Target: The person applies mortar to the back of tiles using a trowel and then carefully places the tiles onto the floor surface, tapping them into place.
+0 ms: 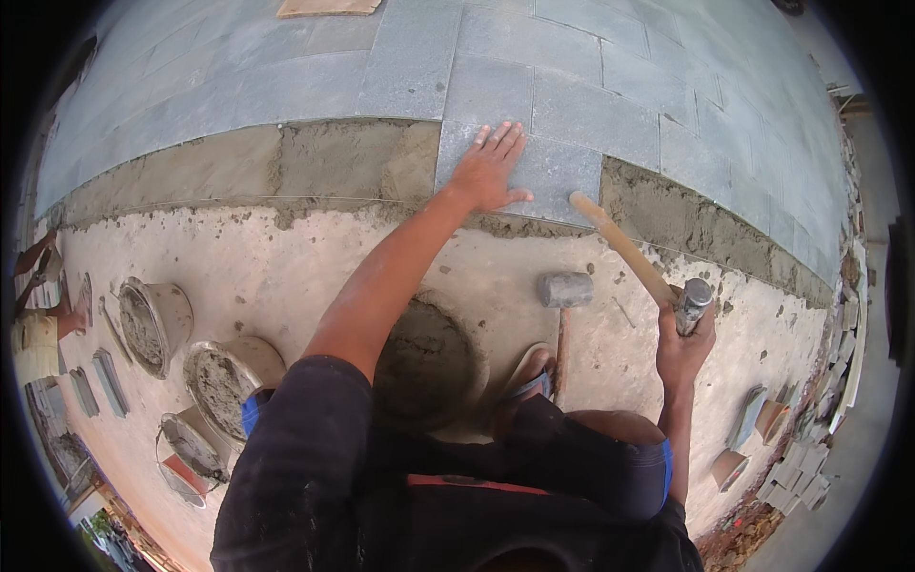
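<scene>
My left hand [488, 179] lies flat with fingers spread on a grey stone paving tile [560, 172] at the edge of the laid paving. My right hand [684, 348] is wrapped round a hammer [633, 255] close to its metal head, so the wooden handle points forward and left. The handle's end is over the tile's front right corner; whether it touches the stone I cannot tell. Wet mortar beds, one on the left [334, 160] and one on the right [672, 212], flank the tile. A thin string [229, 198] runs along the front of the left bed.
A mallet [566, 289] stands near my sandalled foot [534, 370]. A round mortar tub [424, 367] sits below my left arm, and several mortar buckets [157, 327] are at left. Another person's hand [46, 265] shows at far left. Stacked tile pieces [796, 475] lie at right.
</scene>
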`<state>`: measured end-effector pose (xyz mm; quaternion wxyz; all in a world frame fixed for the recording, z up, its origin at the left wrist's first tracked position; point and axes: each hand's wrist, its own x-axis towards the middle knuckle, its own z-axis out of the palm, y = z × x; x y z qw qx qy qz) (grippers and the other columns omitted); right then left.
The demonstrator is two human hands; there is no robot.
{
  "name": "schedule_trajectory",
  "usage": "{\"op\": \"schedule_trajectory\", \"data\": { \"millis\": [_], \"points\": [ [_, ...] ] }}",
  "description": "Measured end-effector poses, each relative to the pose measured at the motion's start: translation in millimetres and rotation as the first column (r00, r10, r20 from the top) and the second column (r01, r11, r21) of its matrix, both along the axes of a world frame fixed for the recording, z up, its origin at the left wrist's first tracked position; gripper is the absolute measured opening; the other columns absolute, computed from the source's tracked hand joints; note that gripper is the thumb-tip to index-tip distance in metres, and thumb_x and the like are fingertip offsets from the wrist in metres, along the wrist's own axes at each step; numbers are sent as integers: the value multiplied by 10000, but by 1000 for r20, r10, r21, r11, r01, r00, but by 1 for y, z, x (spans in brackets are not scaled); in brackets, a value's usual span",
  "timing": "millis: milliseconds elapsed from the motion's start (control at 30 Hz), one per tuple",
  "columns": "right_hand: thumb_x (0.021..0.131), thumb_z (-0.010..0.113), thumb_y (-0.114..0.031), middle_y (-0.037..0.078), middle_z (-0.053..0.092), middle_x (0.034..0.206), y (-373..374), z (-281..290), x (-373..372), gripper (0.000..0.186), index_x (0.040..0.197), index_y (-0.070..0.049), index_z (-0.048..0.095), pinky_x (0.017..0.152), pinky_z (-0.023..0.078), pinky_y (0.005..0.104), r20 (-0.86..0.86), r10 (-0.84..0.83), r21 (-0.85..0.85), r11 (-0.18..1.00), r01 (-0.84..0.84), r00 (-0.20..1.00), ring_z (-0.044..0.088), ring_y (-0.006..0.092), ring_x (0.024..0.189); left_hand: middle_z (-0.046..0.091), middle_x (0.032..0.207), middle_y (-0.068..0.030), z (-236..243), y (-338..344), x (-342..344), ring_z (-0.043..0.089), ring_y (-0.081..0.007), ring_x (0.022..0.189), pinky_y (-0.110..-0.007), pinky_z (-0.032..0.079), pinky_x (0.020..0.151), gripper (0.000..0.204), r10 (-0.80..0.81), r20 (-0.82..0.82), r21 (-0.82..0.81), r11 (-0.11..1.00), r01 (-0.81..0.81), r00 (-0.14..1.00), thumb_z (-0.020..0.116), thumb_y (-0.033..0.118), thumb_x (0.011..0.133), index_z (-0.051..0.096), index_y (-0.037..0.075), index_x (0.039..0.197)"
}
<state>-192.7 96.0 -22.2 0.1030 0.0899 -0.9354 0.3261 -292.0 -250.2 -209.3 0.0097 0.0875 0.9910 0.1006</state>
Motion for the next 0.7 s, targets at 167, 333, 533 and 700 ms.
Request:
{"op": "schedule_trajectory", "data": {
  "millis": [167, 333, 533, 700],
  "points": [
    [867, 719, -56, 111, 698, 885, -8, -6, 1, 259, 1106, 15, 646, 717, 520, 314, 6, 70, -57, 996, -70, 997, 633, 164, 759, 106, 1705, -103, -4, -50, -5, 77, -266, 1574, -443, 99, 1298, 884, -1, 21, -83, 997, 3, 1000, 361, 663, 1011, 142, 65, 1623],
    [861, 732, -63, 109, 702, 872, -27, -5, -3, 263, 1097, 6, 640, 700, 522, 318, -19, 107, -54, 993, -108, 994, 635, 157, 739, 86, 1709, -84, -2, -56, -6, 60, -246, 1576, -415, 89, 1304, 838, -41, 25, -55, 998, 42, 999, 336, 635, 1028, 127, 88, 1629],
    [853, 751, -77, 122, 693, 839, -46, -1, -12, 272, 1078, 0, 620, 669, 519, 327, -7, 164, -46, 985, -164, 986, 639, 168, 712, 91, 1708, -97, -6, -60, -5, 63, -251, 1577, -419, 73, 1304, 816, -54, -4, -26, 998, 54, 999, 342, 609, 1035, 147, 77, 1623],
    [843, 766, -90, 140, 675, 815, -53, -10, -19, 267, 1042, -3, 610, 650, 517, 340, 5, 189, -81, 979, -188, 982, 645, 207, 691, 94, 1708, -100, -3, -59, -5, 59, -260, 1577, -425, 71, 1302, 819, -50, 17, -51, 997, 51, 999, 347, 608, 1035, 150, 74, 1623]
  ]
}}
